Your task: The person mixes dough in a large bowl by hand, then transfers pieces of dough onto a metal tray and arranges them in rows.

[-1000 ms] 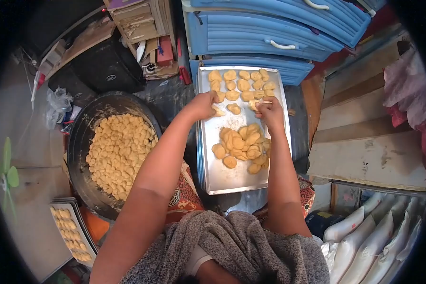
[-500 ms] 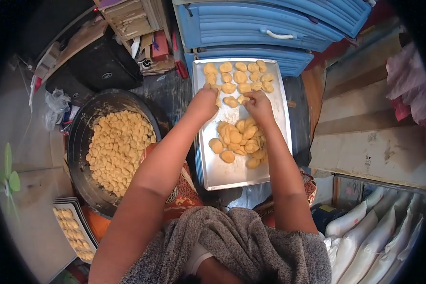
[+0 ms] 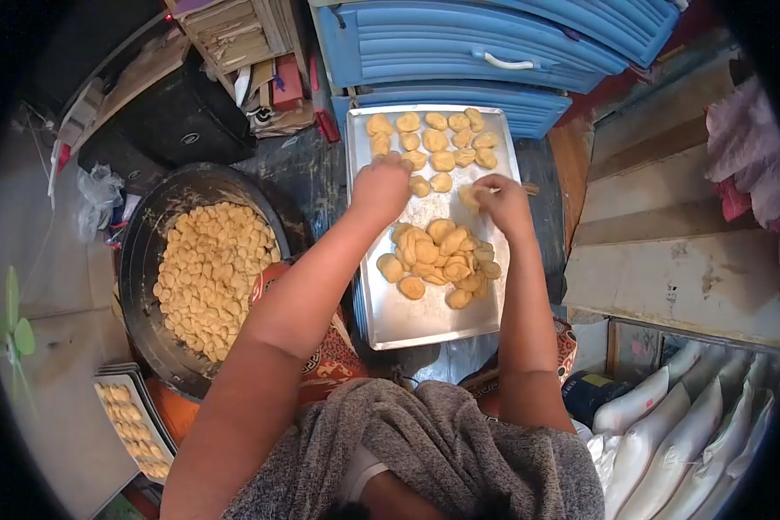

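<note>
A metal baking tray point(image 3: 433, 334) lies lengthwise in front of me, with rows of yellow dough pieces point(image 3: 434, 139) at its far end. A loose heap of dough pieces point(image 3: 442, 253) sits in its middle. My right hand point(image 3: 506, 208) pinches a dough piece point(image 3: 469, 198) between thumb and fingers, just over the tray at the right end of the nearest row. Over the tray's left side, my left hand point(image 3: 381, 187) is curled with fingers downward, beside a dough piece point(image 3: 419, 185) in the nearest row. What lies under its fingers is hidden.
On the left stands a large black tub point(image 3: 134, 303) full of small dough pieces point(image 3: 212, 277). Stacked trays with shaped pieces point(image 3: 134, 425) are at lower left. Blue drawers point(image 3: 459, 52) rise behind the tray. Filled white bags point(image 3: 667, 433) stand at lower right.
My right hand has moved right and slightly nearer, with a dough piece in its fingers. My left hand has shifted slightly right. Another piece now shows in the nearest row.
</note>
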`<act>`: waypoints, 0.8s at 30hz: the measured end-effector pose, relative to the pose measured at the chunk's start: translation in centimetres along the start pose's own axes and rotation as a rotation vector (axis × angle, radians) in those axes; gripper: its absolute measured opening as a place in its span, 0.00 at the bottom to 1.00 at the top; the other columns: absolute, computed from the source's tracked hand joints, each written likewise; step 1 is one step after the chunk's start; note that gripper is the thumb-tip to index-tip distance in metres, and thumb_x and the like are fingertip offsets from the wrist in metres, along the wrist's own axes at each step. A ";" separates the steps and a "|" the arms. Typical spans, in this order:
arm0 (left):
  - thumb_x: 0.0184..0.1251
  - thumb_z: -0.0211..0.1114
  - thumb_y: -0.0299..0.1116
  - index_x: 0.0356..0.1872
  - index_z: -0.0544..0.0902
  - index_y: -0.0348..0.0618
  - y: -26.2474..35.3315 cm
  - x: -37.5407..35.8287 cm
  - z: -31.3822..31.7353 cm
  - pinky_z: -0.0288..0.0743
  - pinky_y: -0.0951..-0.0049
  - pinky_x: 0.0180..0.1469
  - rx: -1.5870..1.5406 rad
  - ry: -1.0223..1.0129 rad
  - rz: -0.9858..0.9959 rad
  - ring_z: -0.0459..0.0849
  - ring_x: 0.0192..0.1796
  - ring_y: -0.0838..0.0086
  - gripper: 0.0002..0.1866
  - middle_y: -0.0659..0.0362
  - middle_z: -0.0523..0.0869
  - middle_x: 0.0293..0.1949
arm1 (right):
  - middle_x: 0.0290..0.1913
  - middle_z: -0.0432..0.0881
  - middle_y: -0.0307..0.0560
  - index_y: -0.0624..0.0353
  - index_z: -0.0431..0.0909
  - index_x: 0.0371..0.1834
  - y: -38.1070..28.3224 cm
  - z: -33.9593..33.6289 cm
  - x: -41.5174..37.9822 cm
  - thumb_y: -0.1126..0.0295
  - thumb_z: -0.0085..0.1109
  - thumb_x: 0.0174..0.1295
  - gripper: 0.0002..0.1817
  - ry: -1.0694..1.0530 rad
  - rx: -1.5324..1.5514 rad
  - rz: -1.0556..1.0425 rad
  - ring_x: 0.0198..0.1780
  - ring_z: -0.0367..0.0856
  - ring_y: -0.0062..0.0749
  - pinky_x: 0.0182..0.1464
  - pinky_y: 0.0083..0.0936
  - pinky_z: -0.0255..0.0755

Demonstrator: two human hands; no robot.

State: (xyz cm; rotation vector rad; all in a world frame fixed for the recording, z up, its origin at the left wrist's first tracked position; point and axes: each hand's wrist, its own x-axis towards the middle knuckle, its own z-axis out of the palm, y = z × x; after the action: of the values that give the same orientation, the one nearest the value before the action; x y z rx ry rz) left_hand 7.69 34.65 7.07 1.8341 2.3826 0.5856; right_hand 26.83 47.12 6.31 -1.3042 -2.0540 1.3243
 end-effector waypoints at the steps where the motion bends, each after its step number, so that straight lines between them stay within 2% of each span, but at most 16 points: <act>1: 0.50 0.65 0.32 0.34 0.80 0.42 -0.1 0.1 0.4 0.75 0.61 0.44 0.000 -0.001 -0.001 0.79 0.44 0.59 0.10 0.54 0.79 0.36 | 0.27 0.83 0.49 0.64 0.81 0.33 0.9 0.4 1.1 0.70 0.63 0.49 0.10 -0.001 0.000 0.000 0.26 0.80 0.34 0.34 0.27 0.74; 3: 0.50 0.66 0.32 0.34 0.80 0.44 -0.4 0.5 1.9 0.73 0.61 0.46 -0.004 0.011 0.258 0.79 0.44 0.60 0.10 0.56 0.78 0.34 | 0.28 0.83 0.48 0.64 0.81 0.34 2.4 1.6 2.8 0.69 0.65 0.50 0.11 0.224 -0.048 -0.163 0.29 0.80 0.33 0.37 0.26 0.73; 5: 0.52 0.63 0.33 0.33 0.80 0.46 -0.8 0.8 3.3 0.73 0.64 0.46 0.042 0.027 0.259 0.80 0.42 0.62 0.07 0.57 0.78 0.34 | 0.30 0.82 0.49 0.64 0.81 0.35 2.3 2.1 2.7 0.68 0.66 0.50 0.12 0.230 -0.035 -0.151 0.32 0.80 0.34 0.39 0.26 0.73; 7: 0.54 0.61 0.33 0.32 0.81 0.47 -0.9 1.2 3.6 0.73 0.66 0.46 0.091 0.048 0.250 0.81 0.40 0.63 0.06 0.58 0.79 0.34 | 0.30 0.82 0.47 0.64 0.81 0.36 2.1 2.2 2.9 0.70 0.65 0.51 0.12 0.300 -0.006 -0.170 0.31 0.79 0.30 0.37 0.24 0.72; 8: 0.54 0.61 0.33 0.32 0.80 0.47 -0.9 1.3 3.9 0.73 0.66 0.45 0.095 0.063 0.228 0.81 0.40 0.64 0.05 0.58 0.79 0.34 | 0.29 0.81 0.44 0.64 0.80 0.37 2.2 1.7 3.1 0.71 0.64 0.53 0.10 0.288 0.126 -0.175 0.31 0.78 0.23 0.36 0.19 0.71; 11: 0.54 0.61 0.33 0.32 0.80 0.46 -0.8 1.3 3.8 0.72 0.66 0.45 0.077 0.057 0.188 0.81 0.41 0.64 0.05 0.57 0.79 0.34 | 0.28 0.80 0.41 0.63 0.80 0.38 1.6 -0.3 2.2 0.72 0.63 0.54 0.10 0.221 0.223 -0.116 0.30 0.76 0.18 0.34 0.16 0.70; 13: 0.53 0.62 0.33 0.32 0.80 0.46 -0.5 1.4 3.3 0.72 0.65 0.45 0.062 0.041 0.180 0.80 0.41 0.64 0.06 0.57 0.79 0.34 | 0.26 0.79 0.40 0.64 0.80 0.39 2.6 -0.7 2.1 0.71 0.64 0.54 0.11 0.197 0.292 -0.086 0.29 0.75 0.19 0.34 0.17 0.70; 15: 0.51 0.64 0.33 0.32 0.80 0.45 -0.2 1.5 2.8 0.73 0.65 0.44 0.036 0.085 0.158 0.80 0.42 0.63 0.08 0.56 0.79 0.34 | 0.27 0.79 0.43 0.64 0.80 0.40 3.5 -0.9 2.2 0.73 0.63 0.53 0.12 0.243 0.045 -0.011 0.28 0.76 0.26 0.34 0.21 0.71; 16: 0.51 0.64 0.33 0.32 0.80 0.45 -0.1 1.6 2.4 0.73 0.65 0.44 0.037 0.084 0.158 0.80 0.42 0.63 0.08 0.56 0.79 0.34 | 0.27 0.79 0.43 0.64 0.80 0.40 4.1 -0.6 2.4 0.73 0.63 0.53 0.12 0.243 0.046 -0.010 0.28 0.76 0.26 0.34 0.21 0.71; 18: 0.51 0.67 0.35 0.37 0.80 0.43 0.0 1.7 1.4 0.72 0.60 0.46 -0.038 0.025 0.126 0.79 0.43 0.58 0.13 0.54 0.79 0.35 | 0.31 0.80 0.47 0.62 0.80 0.40 5.0 0.1 2.7 0.74 0.62 0.50 0.13 0.401 -0.193 -0.221 0.33 0.78 0.37 0.39 0.28 0.72; 19: 0.51 0.67 0.35 0.37 0.80 0.43 0.2 1.6 0.3 0.72 0.60 0.46 -0.035 0.025 0.123 0.79 0.43 0.58 0.13 0.54 0.79 0.35 | 0.31 0.80 0.47 0.62 0.80 0.40 4.3 0.0 2.4 0.74 0.62 0.50 0.13 0.399 -0.191 -0.223 0.33 0.78 0.37 0.39 0.28 0.72; 21: 0.51 0.67 0.35 0.39 0.80 0.42 0.6 0.4 -1.7 0.72 0.60 0.47 -0.135 -0.161 0.039 0.79 0.44 0.57 0.15 0.52 0.79 0.37 | 0.42 0.79 0.47 0.57 0.81 0.41 2.7 -0.4 1.3 0.73 0.63 0.47 0.15 0.350 -0.343 -0.397 0.46 0.76 0.43 0.51 0.34 0.67; 22: 0.51 0.67 0.35 0.39 0.80 0.42 0.4 -0.6 -2.0 0.72 0.60 0.47 -0.130 -0.154 0.035 0.79 0.44 0.57 0.15 0.52 0.79 0.37 | 0.42 0.79 0.47 0.57 0.81 0.41 2.0 -0.2 0.6 0.73 0.63 0.47 0.15 0.349 -0.339 -0.405 0.46 0.76 0.43 0.51 0.34 0.67; 24: 0.52 0.66 0.35 0.41 0.79 0.41 -0.1 -3.0 -2.4 0.73 0.61 0.48 -0.222 -0.342 0.101 0.79 0.45 0.56 0.15 0.51 0.79 0.38 | 0.47 0.76 0.41 0.53 0.80 0.43 0.9 0.3 -0.5 0.70 0.66 0.46 0.17 0.150 -0.629 -0.495 0.53 0.69 0.40 0.57 0.37 0.58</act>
State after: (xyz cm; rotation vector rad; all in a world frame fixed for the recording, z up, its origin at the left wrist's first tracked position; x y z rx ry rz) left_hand 7.73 31.20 8.76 1.7982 1.9361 0.4765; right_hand 27.30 46.60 5.45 -0.9537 -2.5534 0.3648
